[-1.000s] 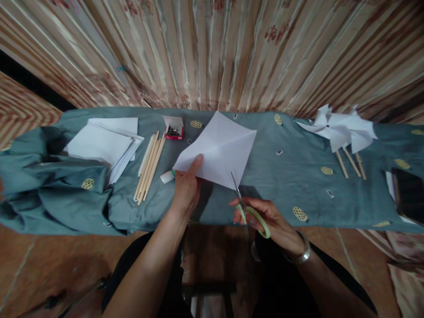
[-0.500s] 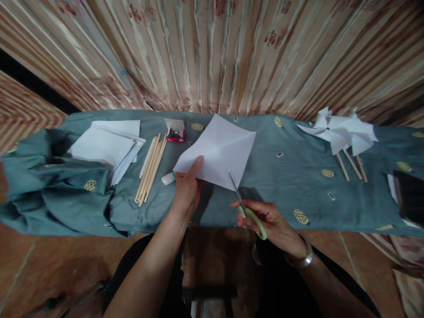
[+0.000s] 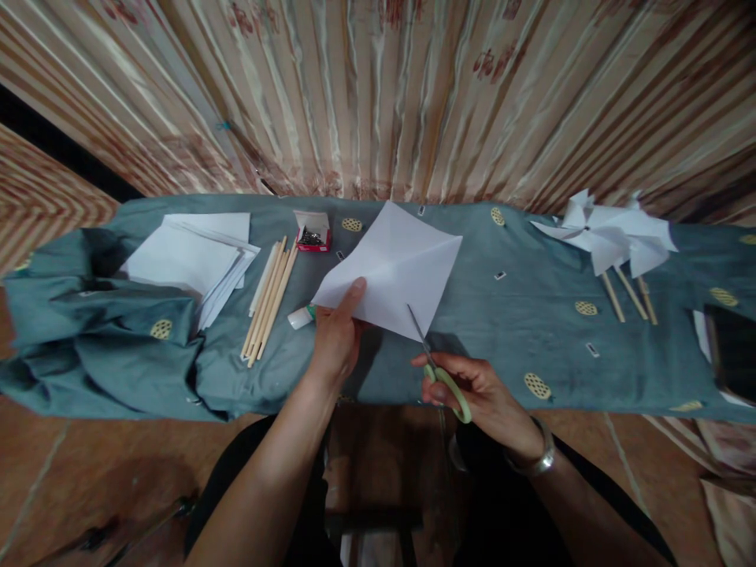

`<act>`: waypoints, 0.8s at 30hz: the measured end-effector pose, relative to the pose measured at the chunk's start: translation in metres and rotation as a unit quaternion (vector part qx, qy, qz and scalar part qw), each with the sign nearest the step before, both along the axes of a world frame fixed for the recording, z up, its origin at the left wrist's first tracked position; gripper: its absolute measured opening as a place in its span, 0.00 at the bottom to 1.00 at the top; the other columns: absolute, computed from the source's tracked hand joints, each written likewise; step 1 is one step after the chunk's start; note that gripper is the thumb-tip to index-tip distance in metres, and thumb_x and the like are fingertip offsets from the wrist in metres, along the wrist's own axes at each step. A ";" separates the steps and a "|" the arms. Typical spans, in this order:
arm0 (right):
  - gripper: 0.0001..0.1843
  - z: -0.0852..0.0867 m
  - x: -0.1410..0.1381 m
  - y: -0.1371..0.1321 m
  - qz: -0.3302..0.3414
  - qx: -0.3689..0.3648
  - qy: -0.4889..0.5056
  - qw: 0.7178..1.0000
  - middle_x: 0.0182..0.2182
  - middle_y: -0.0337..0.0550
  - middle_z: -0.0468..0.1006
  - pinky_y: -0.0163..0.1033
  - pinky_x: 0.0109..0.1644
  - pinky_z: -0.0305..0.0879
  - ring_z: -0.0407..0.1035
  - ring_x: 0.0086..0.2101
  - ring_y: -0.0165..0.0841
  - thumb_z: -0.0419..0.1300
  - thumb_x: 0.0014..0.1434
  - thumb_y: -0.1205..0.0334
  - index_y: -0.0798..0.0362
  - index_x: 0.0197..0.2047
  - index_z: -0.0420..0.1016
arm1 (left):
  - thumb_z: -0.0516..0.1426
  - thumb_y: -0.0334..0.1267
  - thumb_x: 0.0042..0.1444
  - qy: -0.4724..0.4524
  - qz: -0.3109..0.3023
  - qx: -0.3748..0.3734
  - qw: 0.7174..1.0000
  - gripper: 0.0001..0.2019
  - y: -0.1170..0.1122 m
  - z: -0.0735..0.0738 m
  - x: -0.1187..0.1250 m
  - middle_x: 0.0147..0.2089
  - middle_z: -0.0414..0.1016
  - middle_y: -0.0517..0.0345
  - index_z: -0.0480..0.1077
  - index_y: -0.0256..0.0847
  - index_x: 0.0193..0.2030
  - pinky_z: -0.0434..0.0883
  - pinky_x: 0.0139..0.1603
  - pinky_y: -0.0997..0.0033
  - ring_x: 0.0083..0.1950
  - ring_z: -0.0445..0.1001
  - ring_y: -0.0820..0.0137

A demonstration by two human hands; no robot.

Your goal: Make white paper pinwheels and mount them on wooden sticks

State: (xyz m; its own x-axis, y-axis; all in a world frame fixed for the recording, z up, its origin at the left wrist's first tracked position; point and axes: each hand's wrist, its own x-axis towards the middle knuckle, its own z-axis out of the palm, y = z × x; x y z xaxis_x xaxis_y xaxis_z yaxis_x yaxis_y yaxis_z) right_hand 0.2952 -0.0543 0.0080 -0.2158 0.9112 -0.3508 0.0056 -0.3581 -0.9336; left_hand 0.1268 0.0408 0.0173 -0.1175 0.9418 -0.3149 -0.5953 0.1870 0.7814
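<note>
My left hand (image 3: 336, 335) pinches the near left corner of a creased square white paper (image 3: 394, 266), holding it up above the teal cloth. My right hand (image 3: 479, 394) grips green-handled scissors (image 3: 437, 366). Their blades point up and left, with the tips in the paper's near corner along a crease. Both hands are closed on what they hold.
On the teal cloth-covered table (image 3: 531, 315) lie a stack of white paper (image 3: 189, 256), several wooden sticks (image 3: 268, 295), a small red box of pins (image 3: 312, 230), a glue tube (image 3: 300, 316) and finished paper pinwheels (image 3: 608, 236) at right. A dark phone (image 3: 732, 346) sits far right. A striped curtain hangs behind.
The paper has shifted slightly right and turned a little in my left hand. The scissors have edged up and left into the paper's near corner.
</note>
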 end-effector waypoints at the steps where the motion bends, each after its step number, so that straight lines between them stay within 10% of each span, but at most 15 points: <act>1: 0.19 0.000 0.000 0.000 -0.001 0.005 -0.004 1.000 0.25 0.36 0.74 0.32 0.28 0.63 0.65 0.25 0.26 0.67 0.53 0.51 0.52 0.46 0.78 | 0.68 0.38 0.44 -0.001 -0.001 0.001 1.000 0.13 -0.001 0.000 0.001 0.42 0.81 0.57 0.75 0.43 0.38 0.74 0.40 0.69 0.45 0.78 0.64; 24: 0.31 -0.005 0.000 0.001 -0.040 -0.059 0.027 0.997 0.25 0.34 0.75 0.32 0.29 0.63 0.66 0.25 0.25 0.72 0.46 0.50 0.54 0.50 0.70 | 0.67 0.34 0.46 -0.016 -0.016 -0.011 1.000 0.11 -0.007 -0.003 0.007 0.33 0.77 0.62 0.73 0.41 0.37 0.71 0.30 0.76 0.31 0.74 0.74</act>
State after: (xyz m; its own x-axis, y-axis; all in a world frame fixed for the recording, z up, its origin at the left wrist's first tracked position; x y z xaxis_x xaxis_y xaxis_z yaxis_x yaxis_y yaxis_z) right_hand 0.2950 -0.0531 0.0035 -0.1661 0.8795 -0.4461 -0.0769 -0.4625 -0.8833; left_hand 0.1334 0.0333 0.0143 -0.0762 0.9376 -0.3393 -0.6135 0.2242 0.7572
